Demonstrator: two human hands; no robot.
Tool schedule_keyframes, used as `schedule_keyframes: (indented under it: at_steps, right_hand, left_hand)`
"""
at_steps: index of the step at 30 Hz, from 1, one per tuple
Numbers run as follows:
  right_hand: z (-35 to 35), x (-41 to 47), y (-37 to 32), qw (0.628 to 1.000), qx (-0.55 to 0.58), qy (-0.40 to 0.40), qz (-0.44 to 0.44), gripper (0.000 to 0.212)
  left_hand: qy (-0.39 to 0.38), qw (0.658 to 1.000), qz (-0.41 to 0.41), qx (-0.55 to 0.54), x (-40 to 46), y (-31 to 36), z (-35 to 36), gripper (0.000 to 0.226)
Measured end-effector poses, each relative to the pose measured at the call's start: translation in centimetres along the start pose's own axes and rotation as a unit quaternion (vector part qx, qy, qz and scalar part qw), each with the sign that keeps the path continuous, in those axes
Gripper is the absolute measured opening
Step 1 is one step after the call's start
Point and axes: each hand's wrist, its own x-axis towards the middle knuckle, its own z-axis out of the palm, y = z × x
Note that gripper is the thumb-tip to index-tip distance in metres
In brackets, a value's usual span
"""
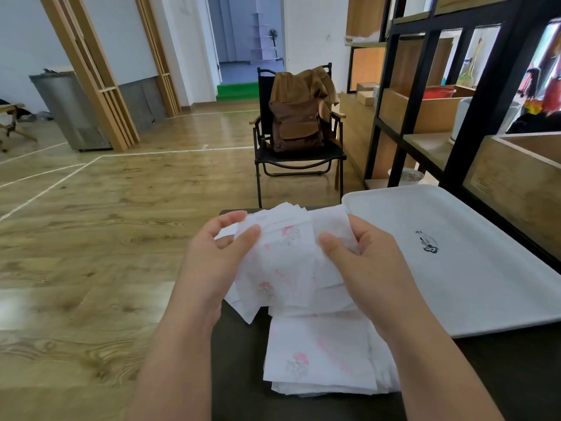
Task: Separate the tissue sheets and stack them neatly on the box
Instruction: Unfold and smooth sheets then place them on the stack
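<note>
I held the fanned bundle of thin white, pink-printed tissue sheets [282,262] between both hands, left fingers [249,235] and right fingers [331,241] pinching its upper edges; the neat stack [321,357] lay directly below, toward the dark surface's [236,360] near edge.

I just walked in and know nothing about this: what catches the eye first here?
Two bare hands, the left hand and right hand, hold a fanned bunch of pink-printed tissue sheets at centre. Below them lies a stack of sheets on the dark table. A white tray sits at right, and a chair with a brown backpack stands behind.
</note>
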Motion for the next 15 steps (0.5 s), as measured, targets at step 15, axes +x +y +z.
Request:
schedule_keyframes:
  at_steps: [15]
  right_hand:
    - [-2.4,-0.2,-0.6,0.993,0.02,0.103,-0.056,0.022]
  left_hand:
    - [0.197,0.973,0.003,0.117,1.5,-3.0,-0.4,0.016]
